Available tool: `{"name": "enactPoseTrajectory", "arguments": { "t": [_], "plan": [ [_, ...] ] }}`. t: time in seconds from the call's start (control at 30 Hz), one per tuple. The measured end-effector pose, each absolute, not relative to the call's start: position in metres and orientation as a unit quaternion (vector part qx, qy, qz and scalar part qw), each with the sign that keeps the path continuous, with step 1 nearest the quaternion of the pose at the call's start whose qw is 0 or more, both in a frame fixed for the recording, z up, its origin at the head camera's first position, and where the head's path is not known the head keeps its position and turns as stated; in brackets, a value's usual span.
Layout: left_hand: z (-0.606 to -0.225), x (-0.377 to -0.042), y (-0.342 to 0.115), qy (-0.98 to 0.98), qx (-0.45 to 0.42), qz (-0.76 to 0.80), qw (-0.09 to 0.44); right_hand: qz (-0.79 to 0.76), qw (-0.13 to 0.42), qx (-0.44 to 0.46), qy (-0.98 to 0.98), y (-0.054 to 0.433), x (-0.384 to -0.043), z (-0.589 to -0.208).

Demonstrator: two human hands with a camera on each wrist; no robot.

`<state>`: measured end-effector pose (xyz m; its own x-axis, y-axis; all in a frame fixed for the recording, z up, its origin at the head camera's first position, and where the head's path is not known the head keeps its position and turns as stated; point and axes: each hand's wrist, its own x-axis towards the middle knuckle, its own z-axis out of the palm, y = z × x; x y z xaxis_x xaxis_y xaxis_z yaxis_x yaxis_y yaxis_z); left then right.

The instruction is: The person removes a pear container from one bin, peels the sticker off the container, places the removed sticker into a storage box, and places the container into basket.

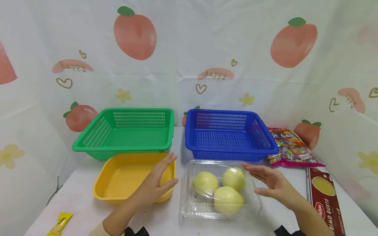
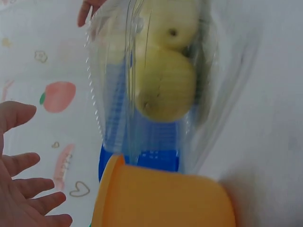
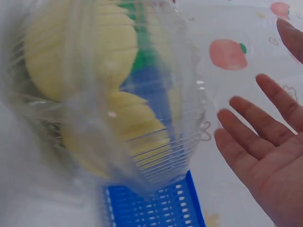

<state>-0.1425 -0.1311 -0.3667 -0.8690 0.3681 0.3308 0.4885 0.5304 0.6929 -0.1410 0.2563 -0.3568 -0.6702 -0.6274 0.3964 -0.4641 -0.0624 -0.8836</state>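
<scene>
Three pale yellow-green round fruits (image 1: pixel 228 200) sit inside a clear plastic clamshell box (image 1: pixel 197 209) with its lid down, on the table's near middle. My left hand (image 1: pixel 153 185) hovers to the left of the box, over the right part of a yellow basin (image 1: pixel 110 177), fingers extended and holding nothing. To the right of the box, my right hand (image 1: pixel 273 185) is raised with straight fingers, palm toward it. In the left wrist view the spread left fingers (image 2: pixel 33 187) are apart from the box. The right wrist view likewise shows the right fingers (image 3: pixel 248 118) off the lid.
A green basket (image 1: pixel 127 141) stands behind the yellow basin, and a blue basket (image 1: pixel 224 144) behind the box. At right lie a candy bag (image 1: pixel 292 147) and a dark red packet (image 1: pixel 325 200). A small yellow wrapper (image 1: pixel 60 223) lies front left. A printed cloth hangs behind.
</scene>
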Motion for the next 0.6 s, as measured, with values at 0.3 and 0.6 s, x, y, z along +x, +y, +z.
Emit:
{"name": "enactPoseTrajectory", "arguments": {
  "t": [0.3, 0.6],
  "plan": [
    [-0.378, -0.137, -0.110, -0.832, -0.264, -0.487, -0.009, -0.568, -0.016, -0.341, 0.749, 0.257, -0.124, -0.380],
    [-0.390, -0.129, -0.100, -0.824, -0.279, -0.494, 0.015, -0.643, -0.058, -0.392, 0.656, 0.253, -0.122, -0.410]
  ]
}}
